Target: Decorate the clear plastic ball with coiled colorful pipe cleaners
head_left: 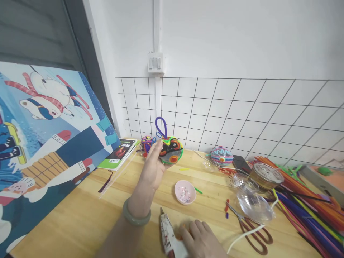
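My left hand (154,168), with a jade-green bangle on its wrist, is raised and closed around a round ornament (171,152). The ornament is a clear ball trimmed in green, orange, yellow and black pipe cleaner, topped by a purple loop (160,126). Low in the view, a white hot glue gun (168,234) lies on the table, nozzle pointing away from me. My right hand (201,239) curls its fingers at the gun's side, over a blurred orange part. A pink bowl (185,192) of small shiny beads stands between ornament and gun.
Scissors (251,229), clear plastic half-balls (254,206), a tape roll (266,175) and pipe cleaners (309,215) fill the right side. Another decorated ball (221,156) sits by the wall grid. At left are a magazine (119,154) and a large picture board (53,150).
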Motion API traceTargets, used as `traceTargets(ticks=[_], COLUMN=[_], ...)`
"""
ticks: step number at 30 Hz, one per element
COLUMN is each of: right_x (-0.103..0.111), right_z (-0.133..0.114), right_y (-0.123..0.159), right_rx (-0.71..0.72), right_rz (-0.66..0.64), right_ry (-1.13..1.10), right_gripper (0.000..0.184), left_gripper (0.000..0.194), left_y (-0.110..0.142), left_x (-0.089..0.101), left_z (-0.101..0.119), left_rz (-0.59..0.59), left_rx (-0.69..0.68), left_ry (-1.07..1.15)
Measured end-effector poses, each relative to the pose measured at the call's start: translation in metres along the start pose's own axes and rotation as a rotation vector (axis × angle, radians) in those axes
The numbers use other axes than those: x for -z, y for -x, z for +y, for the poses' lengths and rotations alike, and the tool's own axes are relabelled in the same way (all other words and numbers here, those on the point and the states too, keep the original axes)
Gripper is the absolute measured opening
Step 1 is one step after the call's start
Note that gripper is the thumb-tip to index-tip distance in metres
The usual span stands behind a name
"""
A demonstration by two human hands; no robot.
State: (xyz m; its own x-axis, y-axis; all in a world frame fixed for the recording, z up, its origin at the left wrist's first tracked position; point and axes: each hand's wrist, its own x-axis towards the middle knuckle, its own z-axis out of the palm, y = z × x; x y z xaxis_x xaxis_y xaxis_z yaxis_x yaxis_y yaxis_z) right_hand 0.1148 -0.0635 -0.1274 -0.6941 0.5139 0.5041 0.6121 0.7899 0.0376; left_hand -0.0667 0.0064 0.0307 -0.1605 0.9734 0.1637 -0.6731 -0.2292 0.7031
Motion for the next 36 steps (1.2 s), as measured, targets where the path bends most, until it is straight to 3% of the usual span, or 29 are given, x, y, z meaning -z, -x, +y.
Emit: traceTargets(ticks=[5,9,13,16,20,24,27,31,36], right_x=[0.055,0.088,0.093,0.096,0.106,0.095,0.067,0.031,0.021], right_z=[0.017,0.028,0.043,0.049,0.048,0.043,0.039,0.035,0.033], right_y=[-0.016,-0.016,0.002,0.010,-0.001,-0.010,-0.006,0.003,0.009], right_rx=[-0.227,-0.404,-0.557,-0.615,-0.465,-0.301,-0.232,-0.133,-0.096], right_rz=[-0.345,-0.173,0.031,0.012,-0.138,-0.393,-0.466,-0.489,-0.426], right_ry=[-0.438,-0.652,-0.662,-0.697,-0.687,-0.608,-0.536,-0.415,-0.439], right_gripper=[0.027,0.019,0.029,0.032,0.021,0.015,0.031,0.042,0.054], left_gripper=[0.023,0.026,0.034,0.038,0.040,0.034,0.034,0.034,0.042], left_y=[-0.002,-0.003,-0.002,-0.003,-0.005,-0.005,-0.004,-0.004,-0.003], left_x=[0.002,0.003,0.003,0.002,0.002,0.000,0.000,0.000,-0.004], left_z=[0.005,0.004,-0.005,-0.014,-0.020,-0.018,-0.018,-0.019,-0.020], left_rz=[0.005,0.035,0.024,-0.004,0.022,0.038,0.047,0.037,0.044], left_rx=[-0.002,-0.006,0.053,0.082,0.098,0.070,0.065,0.071,0.069], left_ry=[0.004,-0.037,-0.061,-0.067,-0.095,-0.141,-0.169,-0.171,-0.233])
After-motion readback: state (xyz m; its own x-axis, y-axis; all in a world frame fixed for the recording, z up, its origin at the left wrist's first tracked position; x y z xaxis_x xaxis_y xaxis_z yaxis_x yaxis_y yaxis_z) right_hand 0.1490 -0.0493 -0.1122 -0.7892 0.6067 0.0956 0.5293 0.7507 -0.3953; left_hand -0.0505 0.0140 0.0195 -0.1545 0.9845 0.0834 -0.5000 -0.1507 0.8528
